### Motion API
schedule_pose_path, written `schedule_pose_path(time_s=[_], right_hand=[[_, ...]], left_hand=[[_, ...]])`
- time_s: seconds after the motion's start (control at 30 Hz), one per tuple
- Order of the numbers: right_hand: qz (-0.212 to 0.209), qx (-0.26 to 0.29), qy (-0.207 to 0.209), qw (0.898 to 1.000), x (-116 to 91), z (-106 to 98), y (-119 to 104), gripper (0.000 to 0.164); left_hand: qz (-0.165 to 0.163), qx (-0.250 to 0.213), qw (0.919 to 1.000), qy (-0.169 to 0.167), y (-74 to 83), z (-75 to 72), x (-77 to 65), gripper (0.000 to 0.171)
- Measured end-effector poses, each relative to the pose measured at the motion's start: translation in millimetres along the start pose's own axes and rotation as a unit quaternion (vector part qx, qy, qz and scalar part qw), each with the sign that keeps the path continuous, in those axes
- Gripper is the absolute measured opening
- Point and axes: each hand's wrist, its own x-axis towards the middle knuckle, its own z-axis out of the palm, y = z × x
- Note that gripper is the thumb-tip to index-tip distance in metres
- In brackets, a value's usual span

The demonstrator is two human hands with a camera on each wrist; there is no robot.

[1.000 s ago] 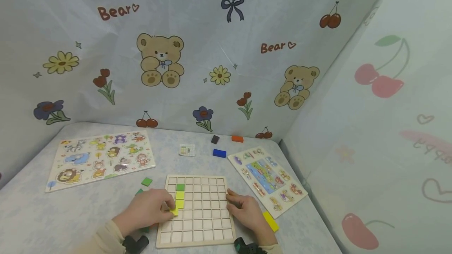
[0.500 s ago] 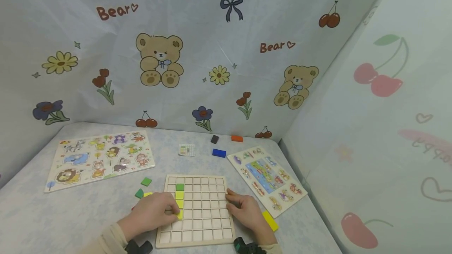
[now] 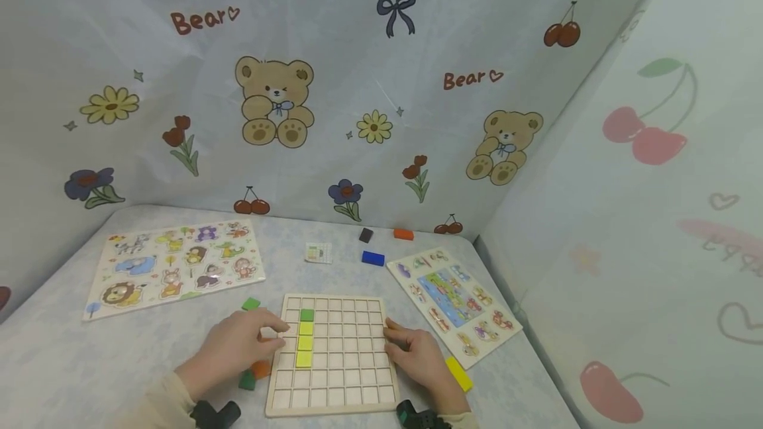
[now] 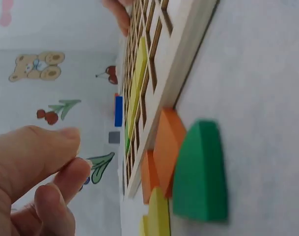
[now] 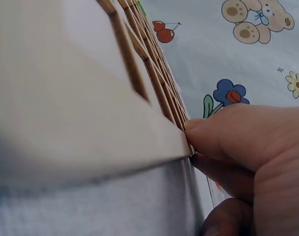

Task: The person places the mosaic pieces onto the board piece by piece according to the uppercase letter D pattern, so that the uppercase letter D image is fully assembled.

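Observation:
A light wooden grid board lies flat in front of me in the head view. One green square tile and three yellow square tiles fill a short column of its cells. Just past the board's left edge hovers my left hand, thumb and index finger apart with nothing between them. My right hand pinches the board's right rim, the thumb on top in the right wrist view. Beside the left edge lie orange pieces, a green curved piece and yellow pieces, partly hidden from the head by my left hand.
An animal puzzle lies back left, a smaller picture puzzle at right. Behind the board are a printed card and blue, black and orange blocks. A yellow block sits by my right wrist.
My left hand set the third yellow tile into the cell below the other two, let it go and moved left off the board. The right hand kept its hold on the rim.

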Motion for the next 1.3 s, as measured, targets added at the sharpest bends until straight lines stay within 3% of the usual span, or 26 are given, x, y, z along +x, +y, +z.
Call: schedule_pose_path(time_s=[0.17, 0.4, 0.63, 0.9, 1.3], right_hand=[[0.003, 0.0, 0.003, 1.0, 2, 0, 0, 0.032], [0.007, -0.004, 0.003, 1.0, 0, -1, 3, 0.032], [0.011, -0.006, 0.0, 1.0, 1, -1, 4, 0.032], [0.007, 0.002, 0.003, 1.0, 0, -1, 4, 0.031], [0.004, 0.007, 0.002, 1.0, 0, 2, 5, 0.032]], left_hand=[[-0.033, 0.004, 0.9994, 0.012, -17.2, -12.7, 1.6, 0.026], [-0.021, -0.011, 0.9996, -0.013, -29.5, 0.4, 4.2, 0.023], [-0.015, 0.037, 0.9991, -0.012, -31.0, 5.4, 6.4, 0.022], [-0.029, 0.045, 0.9984, -0.017, -33.4, 5.5, 7.2, 0.022], [-0.016, 0.062, 0.9979, -0.01, -33.2, 2.6, 5.6, 0.022]])
